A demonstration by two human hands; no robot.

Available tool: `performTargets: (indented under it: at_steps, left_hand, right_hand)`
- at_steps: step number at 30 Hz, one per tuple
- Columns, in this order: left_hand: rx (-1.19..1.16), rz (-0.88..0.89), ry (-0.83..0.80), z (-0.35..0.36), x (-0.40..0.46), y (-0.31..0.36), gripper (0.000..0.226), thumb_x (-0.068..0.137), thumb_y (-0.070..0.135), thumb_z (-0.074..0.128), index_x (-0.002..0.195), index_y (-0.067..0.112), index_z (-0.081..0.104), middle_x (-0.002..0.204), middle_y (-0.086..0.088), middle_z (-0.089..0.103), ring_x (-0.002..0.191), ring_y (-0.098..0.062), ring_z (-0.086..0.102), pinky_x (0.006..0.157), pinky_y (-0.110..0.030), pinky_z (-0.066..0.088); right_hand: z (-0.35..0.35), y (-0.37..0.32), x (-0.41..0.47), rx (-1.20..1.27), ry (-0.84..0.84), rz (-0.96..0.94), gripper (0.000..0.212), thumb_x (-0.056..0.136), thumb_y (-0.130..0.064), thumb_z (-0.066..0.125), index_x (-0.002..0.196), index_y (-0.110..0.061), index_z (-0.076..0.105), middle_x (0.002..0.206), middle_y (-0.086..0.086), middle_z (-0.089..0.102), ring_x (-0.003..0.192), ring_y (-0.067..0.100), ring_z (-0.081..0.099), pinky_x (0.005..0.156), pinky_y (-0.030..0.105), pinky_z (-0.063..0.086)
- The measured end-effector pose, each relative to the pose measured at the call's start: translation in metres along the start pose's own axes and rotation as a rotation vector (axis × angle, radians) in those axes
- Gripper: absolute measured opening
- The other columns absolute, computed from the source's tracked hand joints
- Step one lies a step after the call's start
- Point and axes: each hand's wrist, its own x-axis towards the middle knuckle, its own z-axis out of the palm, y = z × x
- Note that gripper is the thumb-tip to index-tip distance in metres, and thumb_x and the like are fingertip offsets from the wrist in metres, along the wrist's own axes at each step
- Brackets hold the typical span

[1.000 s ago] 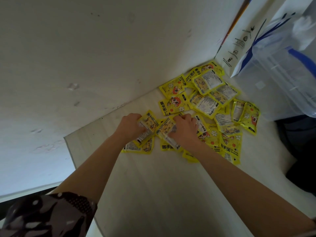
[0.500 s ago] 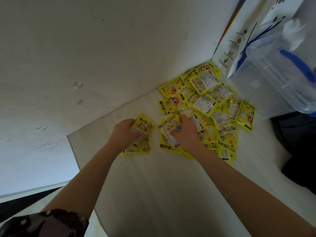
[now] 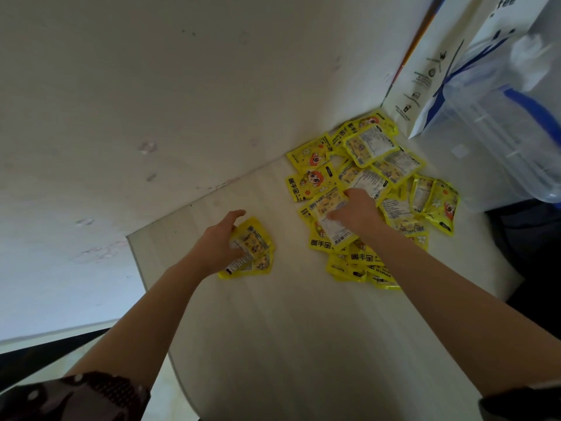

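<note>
The right hand [image 3: 356,212] pinches the edge of a packet [image 3: 328,208], likely light, slick and floppy, atop the pile [image 3: 379,165]; the left hand [image 3: 217,243] grip cannot be told.

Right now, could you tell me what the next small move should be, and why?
Probably carry the packet that the right hand grips over to the small stack the left hand holds: it is already gripped, and that stack lies apart from the loose pile.

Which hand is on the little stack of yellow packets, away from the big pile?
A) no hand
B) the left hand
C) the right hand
B: the left hand touches the little stack, while the right hand grips a packet on the big pile.
</note>
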Motion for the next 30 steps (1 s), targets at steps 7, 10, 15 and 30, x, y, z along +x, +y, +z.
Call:
performTargets:
  at_steps: [7, 10, 15, 30]
  left_hand:
    - [0.240, -0.007, 0.004, 0.001, 0.013, 0.002, 0.048, 0.079, 0.019, 0.073, 0.122, 0.016, 0.051, 0.116, -0.007, 0.054, 0.110, -0.026, 0.051, 0.087, -0.036, 0.045]
    - [0.239, -0.007, -0.008, 0.003, 0.013, 0.003, 0.049, 0.079, 0.019, 0.072, 0.122, 0.016, 0.048, 0.116, -0.007, 0.055, 0.106, -0.026, 0.055, 0.083, -0.036, 0.047]
    - [0.223, -0.052, 0.011, 0.008, 0.008, 0.001, 0.048, 0.080, 0.022, 0.070, 0.120, 0.023, 0.044, 0.105, -0.013, 0.063, 0.091, -0.029, 0.060, 0.071, -0.038, 0.052]
    - [-0.153, -0.141, 0.156, 0.027, -0.041, 0.013, 0.044, 0.078, 0.016, 0.075, 0.110, 0.019, 0.045, 0.099, -0.003, 0.062, 0.084, -0.023, 0.062, 0.060, -0.030, 0.051]
  right_hand:
    - [0.009, -0.009, 0.012, -0.105, -0.064, -0.011, 0.052, 0.087, -0.014, 0.065, 0.132, -0.003, 0.041, 0.122, 0.018, 0.056, 0.108, 0.032, 0.058, 0.084, 0.039, 0.050]
    - [0.017, -0.007, 0.015, -0.126, -0.019, -0.050, 0.043, 0.087, -0.013, 0.061, 0.125, -0.005, 0.044, 0.111, 0.015, 0.058, 0.103, 0.032, 0.058, 0.077, 0.039, 0.050]
    - [0.018, -0.004, 0.011, -0.150, 0.024, -0.125, 0.037, 0.088, -0.010, 0.060, 0.121, -0.001, 0.046, 0.106, 0.018, 0.060, 0.086, 0.029, 0.054, 0.064, 0.033, 0.041]
    - [0.012, 0.025, -0.035, -0.033, 0.178, -0.215, 0.018, 0.090, -0.014, 0.060, 0.098, -0.012, 0.044, 0.078, 0.001, 0.048, 0.070, 0.021, 0.048, 0.060, 0.033, 0.038]
